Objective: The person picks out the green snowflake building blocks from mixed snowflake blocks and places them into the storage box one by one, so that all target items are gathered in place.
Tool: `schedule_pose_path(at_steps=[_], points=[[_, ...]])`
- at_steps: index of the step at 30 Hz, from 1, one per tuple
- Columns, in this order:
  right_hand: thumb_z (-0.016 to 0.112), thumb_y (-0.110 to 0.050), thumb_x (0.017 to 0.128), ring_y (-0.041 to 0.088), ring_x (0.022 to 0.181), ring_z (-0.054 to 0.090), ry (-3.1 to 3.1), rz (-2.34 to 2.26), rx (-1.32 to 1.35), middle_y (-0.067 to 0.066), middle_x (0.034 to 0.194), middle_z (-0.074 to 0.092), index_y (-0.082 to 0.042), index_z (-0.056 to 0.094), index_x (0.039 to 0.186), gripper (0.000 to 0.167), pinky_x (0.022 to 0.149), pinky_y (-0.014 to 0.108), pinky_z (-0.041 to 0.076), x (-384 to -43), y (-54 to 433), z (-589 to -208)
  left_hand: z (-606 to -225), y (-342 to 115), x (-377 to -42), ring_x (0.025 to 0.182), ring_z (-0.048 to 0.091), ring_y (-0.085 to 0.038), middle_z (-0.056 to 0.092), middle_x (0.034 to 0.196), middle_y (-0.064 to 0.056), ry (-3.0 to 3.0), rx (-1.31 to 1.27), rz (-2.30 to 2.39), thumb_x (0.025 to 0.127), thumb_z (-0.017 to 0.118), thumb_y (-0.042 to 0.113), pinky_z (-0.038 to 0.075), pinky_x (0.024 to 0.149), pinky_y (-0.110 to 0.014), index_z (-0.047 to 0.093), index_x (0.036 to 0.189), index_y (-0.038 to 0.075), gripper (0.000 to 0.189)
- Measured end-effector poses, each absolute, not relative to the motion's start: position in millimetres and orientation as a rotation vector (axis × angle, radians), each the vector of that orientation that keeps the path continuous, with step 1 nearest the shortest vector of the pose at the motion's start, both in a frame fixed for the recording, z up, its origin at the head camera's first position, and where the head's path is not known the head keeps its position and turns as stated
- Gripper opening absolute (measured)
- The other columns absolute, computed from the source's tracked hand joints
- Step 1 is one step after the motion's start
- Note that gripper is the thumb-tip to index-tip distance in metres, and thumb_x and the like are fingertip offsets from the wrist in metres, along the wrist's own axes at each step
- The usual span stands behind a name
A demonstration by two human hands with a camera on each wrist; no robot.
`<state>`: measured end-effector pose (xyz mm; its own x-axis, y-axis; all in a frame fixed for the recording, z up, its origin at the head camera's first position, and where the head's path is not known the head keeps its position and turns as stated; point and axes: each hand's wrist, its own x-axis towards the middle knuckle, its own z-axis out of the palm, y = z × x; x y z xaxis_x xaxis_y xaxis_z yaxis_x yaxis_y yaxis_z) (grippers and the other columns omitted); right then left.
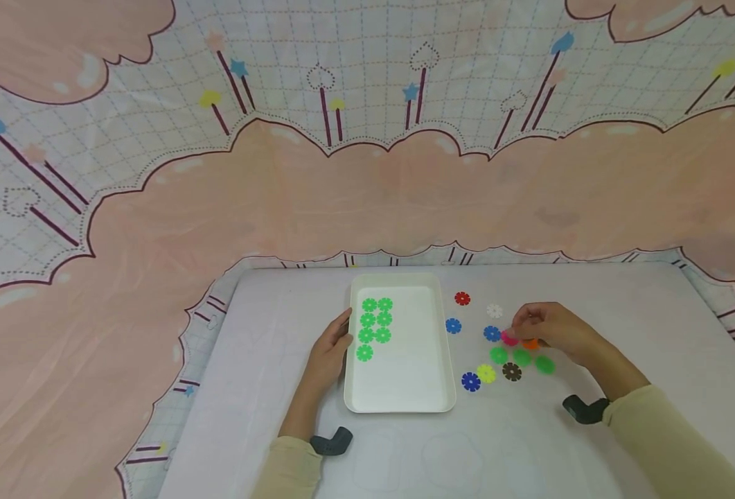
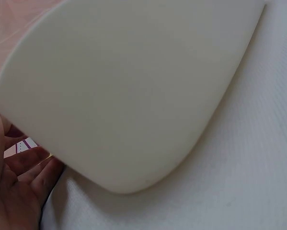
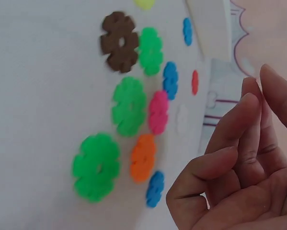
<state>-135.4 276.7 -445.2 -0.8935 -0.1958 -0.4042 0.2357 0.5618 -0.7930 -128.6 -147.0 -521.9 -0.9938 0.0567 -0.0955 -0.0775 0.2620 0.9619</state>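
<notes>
Touching white tray (image 1: 411, 384), left hand (image 1: 326, 353) relaxed, right hand (image 1: 554, 331) pinched nearly closed, visibly empty, near pink disc (image 1: 508, 339)

A white table (image 1: 249, 339) stands in front of a big cloth (image 1: 479, 201) with puffy peach clouds (image 1: 68, 48) that have dark edges. Up high, the cloth has pale crisscross lines (image 1: 367, 83) and dark sticks (image 1: 325, 114) topped with blue stars (image 1: 410, 92), yellow spots (image 1: 725, 67) and dotted shapes (image 1: 424, 56).
</notes>
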Motion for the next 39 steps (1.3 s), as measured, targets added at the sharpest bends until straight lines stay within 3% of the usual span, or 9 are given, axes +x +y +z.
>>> schedule_pose_path(at_steps=[6,13,18,23,30,39], points=[[0.073,-0.030,0.093,0.023,0.091,0.059,2.370,-1.220,0.068,0.006,0.097,0.068,-0.004,0.066,0.113,0.033,0.071,0.030,0.050,-127.9,294.9,-454.1,-521.4,-146.1,-128.5,0.146,0.046,-0.027,0.047,0.158,0.000,2.409,-0.025,1.846,0.104,0.051,0.017,0.038,0.119,-0.052,0.046,0.153,0.030,0.051],[0.076,-0.042,0.090,0.024,0.105,0.059,2.421,-1.094,0.093,0.007,0.114,0.071,-0.006,0.069,0.119,0.047,0.085,0.036,0.054,-121.4,315.1,-464.1,-523.8,-145.7,-129.8,0.147,0.045,-0.028,0.047,0.159,0.000,2.420,-0.020,1.840,0.104,0.051,0.017,0.037,0.120,-0.053,0.046,0.154,0.029,0.051],[0.076,-0.043,0.090,0.025,0.109,0.058,2.418,-1.032,0.083,0.007,0.118,0.070,-0.008,0.071,0.120,0.047,0.091,0.043,0.053,-120.4,327.0,-468.5,-524.1,-145.5,-129.5,0.147,0.045,-0.028,0.046,0.159,-0.001,2.419,-0.007,1.843,0.104,0.051,0.017,0.037,0.120,-0.053,0.045,0.154,0.028,0.051],[0.076,-0.039,0.090,0.025,0.107,0.058,2.398,-0.992,0.069,0.005,0.112,0.071,-0.006,0.071,0.121,0.045,0.091,0.043,0.053,-120.7,336.0,-469.0,-523.3,-145.0,-128.8,0.147,0.045,-0.029,0.046,0.159,-0.001,2.419,-0.007,1.839,0.105,0.050,0.018,0.037,0.120,-0.053,0.045,0.154,0.029,0.051],[0.079,-0.031,0.088,0.023,0.101,0.057,2.372,-0.994,0.076,0.001,0.099,0.071,-0.004,0.071,0.117,0.040,0.083,0.030,0.048,-121.1,338.9,-470.6,-524.7,-145.6,-129.5,0.147,0.044,-0.029,0.046,0.159,-0.002,2.418,-0.012,1.835,0.105,0.050,0.017,0.036,0.121,-0.053,0.045,0.155,0.028,0.051],[0.086,-0.023,0.081,0.023,0.091,0.052,2.378,-0.965,0.057,0.003,0.084,0.059,-0.005,0.071,0.110,0.037,0.074,0.032,0.043,-125.0,335.2,-474.0,-525.9,-147.3,-129.6,0.147,0.045,-0.027,0.048,0.157,0.000,2.399,-0.019,1.866,0.105,0.053,0.019,0.036,0.121,-0.052,0.048,0.152,0.031,0.049]])
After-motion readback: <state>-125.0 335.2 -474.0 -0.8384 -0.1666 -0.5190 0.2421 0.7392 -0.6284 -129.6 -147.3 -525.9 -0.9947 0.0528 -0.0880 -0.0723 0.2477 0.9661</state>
